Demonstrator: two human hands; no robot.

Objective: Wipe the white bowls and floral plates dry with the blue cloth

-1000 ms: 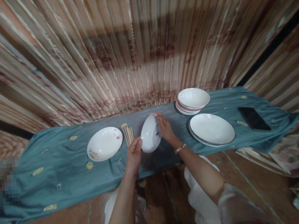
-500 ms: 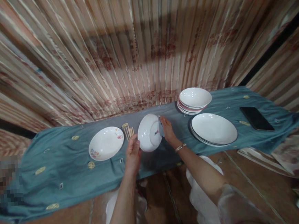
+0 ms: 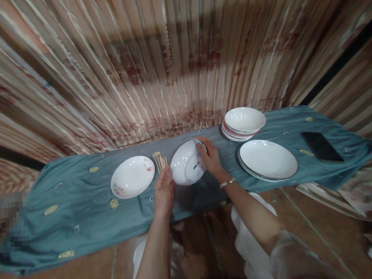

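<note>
Bowl (image 3: pixel 187 168) is tipping back toward you, its underside now showing more than 1 second ago; your left hand (image 3: pixel 164 192) and right hand (image 3: pixel 210 157) are clasping opposite rims above the teal-clothed surface (image 3: pixel 82 212)

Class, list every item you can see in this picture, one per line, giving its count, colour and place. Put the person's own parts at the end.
Tilted plate: one, white with a small mark, held between both hands above the cloth.
Flowered plate: one, white with small floral prints, lying on the cloth left of the hands.
Chopsticks: a bundle, pale wood, between the flowered plate and the tilted plate.
Small plate stack: several, white with pinkish rims, far right of centre.
Large plate stack: a few, white, in front of the small stack.
Phone: one, black, far right on the cloth.
Cloth: one, teal with yellow motifs, covering the surface.
Curtain: striped beige and reddish, behind.
Bracelet: one, on the right wrist.
Left hand: at the plate's near edge.
Right hand: on the plate's far side.
</note>
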